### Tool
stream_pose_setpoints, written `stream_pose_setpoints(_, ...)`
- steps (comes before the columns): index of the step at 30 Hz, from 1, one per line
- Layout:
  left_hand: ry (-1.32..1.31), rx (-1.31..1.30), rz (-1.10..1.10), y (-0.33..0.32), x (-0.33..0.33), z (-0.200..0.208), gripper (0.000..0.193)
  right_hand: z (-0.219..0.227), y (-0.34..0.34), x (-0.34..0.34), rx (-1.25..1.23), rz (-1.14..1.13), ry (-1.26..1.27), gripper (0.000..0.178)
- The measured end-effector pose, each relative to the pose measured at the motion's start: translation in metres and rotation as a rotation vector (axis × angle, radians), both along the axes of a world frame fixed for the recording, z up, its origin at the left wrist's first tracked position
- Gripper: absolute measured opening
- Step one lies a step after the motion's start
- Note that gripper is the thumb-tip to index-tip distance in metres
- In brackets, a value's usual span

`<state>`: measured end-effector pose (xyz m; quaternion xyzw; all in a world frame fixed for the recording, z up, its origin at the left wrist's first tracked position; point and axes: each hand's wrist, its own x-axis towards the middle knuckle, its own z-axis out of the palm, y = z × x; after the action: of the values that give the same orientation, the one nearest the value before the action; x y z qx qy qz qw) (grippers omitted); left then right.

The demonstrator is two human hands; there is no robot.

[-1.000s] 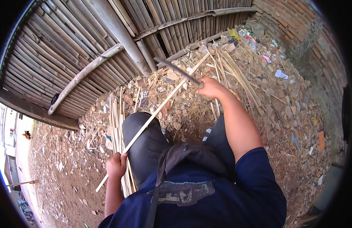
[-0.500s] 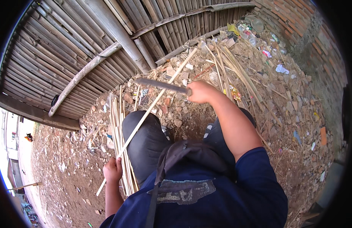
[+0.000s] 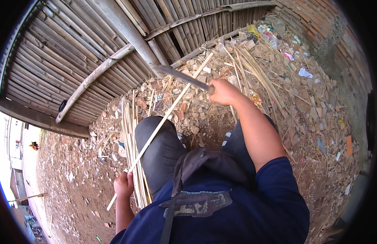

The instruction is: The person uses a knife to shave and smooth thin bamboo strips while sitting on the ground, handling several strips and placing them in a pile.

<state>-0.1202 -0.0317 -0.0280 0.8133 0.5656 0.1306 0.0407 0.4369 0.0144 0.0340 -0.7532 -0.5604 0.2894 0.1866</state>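
Note:
My left hand (image 3: pixel 124 185) is closed round the lower part of a long pale bamboo strip (image 3: pixel 160 123). The strip slants up and to the right, passing over my left knee, and its far end lies over the rubble near the fence. In my right hand (image 3: pixel 223 92) is the handle of a machete (image 3: pixel 185 77), gripped in a closed fist. Its dark blade points up and to the left and crosses the upper part of the strip; whether the two touch I cannot tell. Beside my left leg lies a bundle of similar bamboo strips (image 3: pixel 129 130).
A slatted bamboo fence (image 3: pixel 86 53) with poles stands ahead and to the left. More split bamboo pieces (image 3: pixel 261 75) lie beyond my right knee. A brick wall (image 3: pixel 338 44) rises at the right. Stones, straw and litter (image 3: pixel 305 73) cover the dirt ground.
The machete has shifted slightly right and up, its blade now tilted more steeply. My left hand still holds the strip in nearly the same position. The whole view has shifted a little.

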Motion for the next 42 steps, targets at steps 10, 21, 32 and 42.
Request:
stream_pose_setpoints(10, -0.115, -0.351, -0.007, 0.004, 0.016, 0.025, 0.050, 0.009, -0.007, -0.014, 0.088, 0.203, -0.398, 0.025)
stream_pose_setpoints(21, -0.068, -0.346, -0.039, 0.004, 0.029, 0.013, 0.051, -0.011, 0.007, 0.017, -0.106, 0.006, -0.026, 0.018)
stream_pose_setpoints(32, -0.103, -0.378, -0.023, 0.004, 0.010, -0.001, 0.051, -0.034, 0.007, 0.027, -0.089, 0.019, -0.003, 0.027)
stream_pose_setpoints(42, -0.057, -0.297, -0.034, -0.007, 0.023, 0.015, 0.047, 0.014, -0.006, -0.038, -0.113, 0.282, -0.231, 0.024)
